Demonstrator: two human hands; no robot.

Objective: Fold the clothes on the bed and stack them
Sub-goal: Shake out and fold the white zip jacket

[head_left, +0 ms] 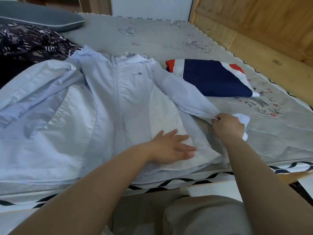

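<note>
On the bed (pixel 152 36) a pale blue zip-up jacket (pixel 108 99) lies front-up, spread flat, with a folded navy, white and red garment (pixel 213 77) just beside it. Left hand (pixel 171 148) presses flat on the hem, fingers straight; right hand (pixel 227 126) pinches the sleeve cuff (pixel 243 118).
</note>
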